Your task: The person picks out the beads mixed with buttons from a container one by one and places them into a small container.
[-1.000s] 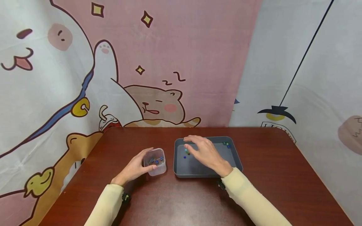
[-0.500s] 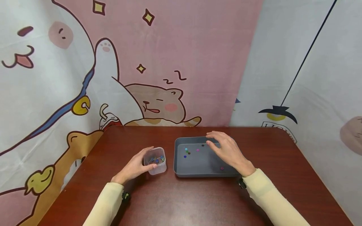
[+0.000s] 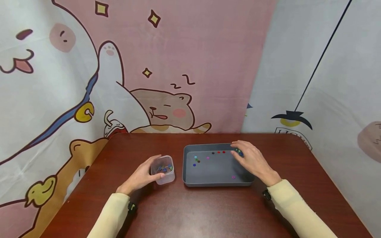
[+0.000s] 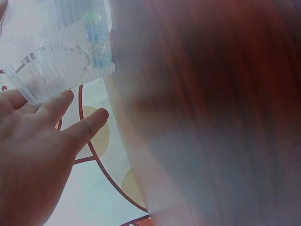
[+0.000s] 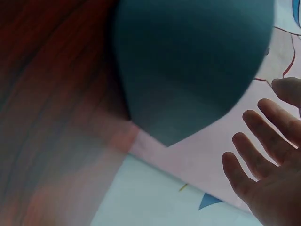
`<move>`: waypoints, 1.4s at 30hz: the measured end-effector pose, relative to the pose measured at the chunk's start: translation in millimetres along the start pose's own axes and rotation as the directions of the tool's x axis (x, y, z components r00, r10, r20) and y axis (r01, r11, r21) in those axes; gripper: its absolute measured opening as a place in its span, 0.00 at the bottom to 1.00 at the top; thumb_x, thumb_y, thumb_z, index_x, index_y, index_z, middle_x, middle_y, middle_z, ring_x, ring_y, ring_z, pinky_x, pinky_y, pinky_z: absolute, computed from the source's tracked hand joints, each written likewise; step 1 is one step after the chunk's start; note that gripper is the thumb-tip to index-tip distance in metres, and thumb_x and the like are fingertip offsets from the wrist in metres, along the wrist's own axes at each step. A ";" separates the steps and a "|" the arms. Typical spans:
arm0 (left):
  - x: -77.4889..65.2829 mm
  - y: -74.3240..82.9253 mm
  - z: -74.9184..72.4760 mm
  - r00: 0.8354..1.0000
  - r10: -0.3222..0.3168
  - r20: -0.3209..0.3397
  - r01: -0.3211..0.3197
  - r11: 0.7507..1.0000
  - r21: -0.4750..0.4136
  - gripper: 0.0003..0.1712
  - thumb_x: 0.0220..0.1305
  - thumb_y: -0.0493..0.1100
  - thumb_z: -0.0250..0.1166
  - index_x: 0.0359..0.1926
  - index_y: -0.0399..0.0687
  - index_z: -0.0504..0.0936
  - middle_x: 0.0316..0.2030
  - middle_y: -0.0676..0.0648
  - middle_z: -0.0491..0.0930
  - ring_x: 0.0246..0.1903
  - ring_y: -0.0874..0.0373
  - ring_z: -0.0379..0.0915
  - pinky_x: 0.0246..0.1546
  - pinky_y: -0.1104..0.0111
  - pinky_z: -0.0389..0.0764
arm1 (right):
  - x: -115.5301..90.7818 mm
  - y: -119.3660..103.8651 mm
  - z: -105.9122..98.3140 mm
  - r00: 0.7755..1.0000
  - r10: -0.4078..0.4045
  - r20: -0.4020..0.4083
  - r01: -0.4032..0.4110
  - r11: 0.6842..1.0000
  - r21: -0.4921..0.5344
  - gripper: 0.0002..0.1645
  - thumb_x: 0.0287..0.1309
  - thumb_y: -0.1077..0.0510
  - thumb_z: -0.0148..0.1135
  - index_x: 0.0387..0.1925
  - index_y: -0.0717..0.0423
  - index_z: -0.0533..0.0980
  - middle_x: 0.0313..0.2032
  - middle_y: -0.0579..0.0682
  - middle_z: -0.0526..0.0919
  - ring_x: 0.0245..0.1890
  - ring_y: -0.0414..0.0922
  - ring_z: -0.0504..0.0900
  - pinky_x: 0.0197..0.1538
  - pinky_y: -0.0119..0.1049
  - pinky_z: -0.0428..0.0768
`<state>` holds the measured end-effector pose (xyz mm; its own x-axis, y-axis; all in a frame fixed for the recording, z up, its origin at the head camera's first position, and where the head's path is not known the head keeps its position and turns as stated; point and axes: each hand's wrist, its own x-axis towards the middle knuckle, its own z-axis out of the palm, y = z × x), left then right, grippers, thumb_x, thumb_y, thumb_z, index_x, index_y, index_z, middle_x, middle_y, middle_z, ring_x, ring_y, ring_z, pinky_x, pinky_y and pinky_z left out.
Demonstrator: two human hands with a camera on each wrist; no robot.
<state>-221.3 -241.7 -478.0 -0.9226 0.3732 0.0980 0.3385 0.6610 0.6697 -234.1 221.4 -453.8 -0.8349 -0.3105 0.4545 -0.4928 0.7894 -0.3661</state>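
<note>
My left hand [image 3: 144, 174] holds a clear plastic tub [image 3: 166, 178], with the thumb at its near side and the fingers at its far side. Several small blue and green bead-like pieces [image 3: 165, 169] lie in the tub. Over the right part of a shallow grey tray [image 3: 205, 180] hovers my right hand [image 3: 252, 160], fingers spread and loosely bent. Its thumb and fingertips are close to a small cluster of green and blue bead-like pieces [image 3: 239, 151] in the tray's far right corner, partly hidden by the hand. In the right wrist view, the right hand [image 5: 268, 155] shows beside the tray [image 5: 188, 70].
Scattered in the tray are other small pieces: a blue one [image 3: 194, 165], a pink ring [image 3: 233, 177], and red ones [image 3: 223, 152] near the far wall. Tub and tray stand on a dark red-brown table [image 3: 166, 211], with a printed cartoon cloth [image 3: 208, 66] behind it.
My right hand has moved right across the tray, uncovering the red, dark and pink pieces and reaching the far right cluster. The left hand and tub have stayed in place.
</note>
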 end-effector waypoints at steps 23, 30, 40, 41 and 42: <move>-1.2 1.1 0.4 1.000 -0.011 0.002 0.011 1.000 0.003 0.53 0.59 0.64 0.75 0.78 0.50 0.63 0.70 0.44 0.69 0.64 0.46 0.70 0.65 0.41 0.70 | -6.9 39.5 7.3 0.986 0.066 0.153 -0.032 0.977 -0.213 0.29 0.62 0.53 0.74 0.61 0.64 0.80 0.67 0.66 0.74 0.69 0.68 0.68 0.58 0.71 0.73; -1.0 1.6 0.4 1.000 -0.009 -0.001 0.009 1.000 0.007 0.53 0.59 0.64 0.75 0.78 0.49 0.63 0.71 0.44 0.69 0.64 0.46 0.70 0.65 0.41 0.70 | -3.4 44.9 8.7 0.985 0.071 0.155 -0.032 0.969 -0.244 0.25 0.60 0.55 0.76 0.55 0.63 0.83 0.66 0.67 0.75 0.68 0.69 0.69 0.57 0.70 0.74; -1.2 3.3 0.1 1.000 -0.007 0.001 0.007 1.000 -0.001 0.52 0.59 0.63 0.75 0.78 0.50 0.63 0.70 0.44 0.69 0.63 0.47 0.70 0.64 0.41 0.72 | 1.9 49.9 11.9 0.975 0.122 0.187 -0.071 0.964 -0.254 0.18 0.60 0.55 0.76 0.49 0.61 0.85 0.66 0.68 0.74 0.68 0.69 0.68 0.58 0.70 0.73; -1.5 3.4 0.0 1.000 -0.008 0.001 0.008 1.000 -0.002 0.52 0.59 0.63 0.75 0.78 0.50 0.63 0.70 0.44 0.69 0.63 0.47 0.70 0.64 0.41 0.72 | 2.4 50.3 12.2 0.974 0.126 0.190 -0.076 0.965 -0.252 0.18 0.60 0.56 0.76 0.48 0.61 0.85 0.66 0.68 0.74 0.68 0.69 0.68 0.58 0.70 0.73; -1.6 3.4 -0.1 1.000 -0.008 0.000 0.008 1.000 -0.003 0.52 0.59 0.63 0.75 0.78 0.50 0.63 0.70 0.44 0.69 0.63 0.47 0.70 0.64 0.41 0.72 | 2.9 50.6 12.3 0.973 0.130 0.192 -0.079 0.965 -0.250 0.17 0.60 0.56 0.76 0.47 0.61 0.85 0.66 0.68 0.74 0.68 0.69 0.68 0.58 0.70 0.73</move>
<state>-218.7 -240.1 -475.9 -0.9251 0.3683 0.0927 0.3309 0.6618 0.6727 -264.5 253.9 -481.1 -0.9232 -0.3014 0.2386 -0.3480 0.9189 -0.1858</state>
